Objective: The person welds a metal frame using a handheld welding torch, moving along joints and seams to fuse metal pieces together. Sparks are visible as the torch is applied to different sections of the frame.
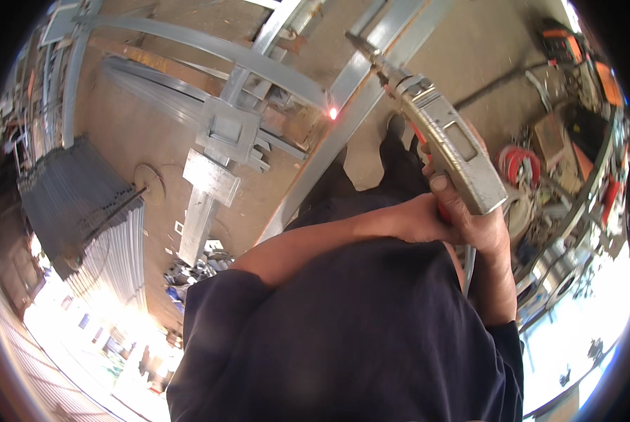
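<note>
A handheld laser welding gun (455,141), silver-grey and boxy with a long thin nozzle, slants up and left in front of my body. My right hand (473,221) wraps round its rear part, thumb laid along the left side. Crossing my waist, my left arm brings my left hand (427,218) under the same end, against the right hand; most of its fingers are hidden. The nozzle tip lies over a long grey steel tube (357,105). A small glowing red spot (333,113) shows where another tube (259,63) meets it.
A bundle of grey steel tubes (79,197) rests on the floor at left. Flat metal plates (213,176) lie on the frame nearer by. At right are a red reel (519,165) and a cluttered bench. My feet stand beside the long tube.
</note>
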`<act>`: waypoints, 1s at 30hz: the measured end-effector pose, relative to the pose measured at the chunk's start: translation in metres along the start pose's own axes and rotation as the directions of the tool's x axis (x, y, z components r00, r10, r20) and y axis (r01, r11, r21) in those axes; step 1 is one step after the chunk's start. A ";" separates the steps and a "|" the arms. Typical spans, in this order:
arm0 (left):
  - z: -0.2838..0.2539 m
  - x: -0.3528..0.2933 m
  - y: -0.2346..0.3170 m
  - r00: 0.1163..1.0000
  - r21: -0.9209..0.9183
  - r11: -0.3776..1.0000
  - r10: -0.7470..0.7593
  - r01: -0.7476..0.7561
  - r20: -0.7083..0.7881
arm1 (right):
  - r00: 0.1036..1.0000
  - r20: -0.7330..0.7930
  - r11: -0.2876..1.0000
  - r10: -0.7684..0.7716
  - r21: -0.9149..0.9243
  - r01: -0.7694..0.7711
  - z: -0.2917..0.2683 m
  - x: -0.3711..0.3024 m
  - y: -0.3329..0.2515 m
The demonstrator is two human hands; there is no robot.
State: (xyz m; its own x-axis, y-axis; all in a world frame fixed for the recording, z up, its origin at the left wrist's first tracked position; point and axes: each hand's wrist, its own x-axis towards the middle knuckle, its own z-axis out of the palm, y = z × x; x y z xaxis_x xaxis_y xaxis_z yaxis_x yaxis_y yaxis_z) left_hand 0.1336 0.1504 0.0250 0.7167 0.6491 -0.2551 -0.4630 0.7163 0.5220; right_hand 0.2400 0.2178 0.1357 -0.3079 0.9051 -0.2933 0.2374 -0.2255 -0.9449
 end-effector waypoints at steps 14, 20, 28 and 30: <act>0.005 0.066 0.120 0.914 0.657 0.751 0.216 0.068 -0.342 | 0.958 0.286 0.986 -0.022 -0.150 0.068 -0.145 0.158 -0.088; -0.077 -0.038 0.213 0.333 0.555 0.753 0.453 0.353 -0.827 | 0.916 0.376 0.981 0.140 -0.180 -0.076 -0.122 0.217 -0.091; -0.237 0.036 0.359 0.669 0.804 -0.211 0.687 0.556 -0.282 | 0.641 0.588 0.869 0.494 -0.318 -0.378 -0.023 0.268 -0.054; -0.266 0.069 0.358 0.778 0.808 -0.432 0.626 0.401 -0.052 | 0.609 0.644 0.879 0.464 -0.246 -0.409 -0.013 0.274 -0.039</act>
State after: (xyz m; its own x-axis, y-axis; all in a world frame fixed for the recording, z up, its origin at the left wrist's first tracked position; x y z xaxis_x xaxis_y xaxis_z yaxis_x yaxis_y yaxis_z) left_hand -0.1211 0.5201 -0.0218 0.2407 0.9667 0.0865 0.9089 -0.2557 0.3295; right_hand 0.1582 0.4790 0.0942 -0.6704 0.2142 -0.7104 0.5615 -0.4793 -0.6745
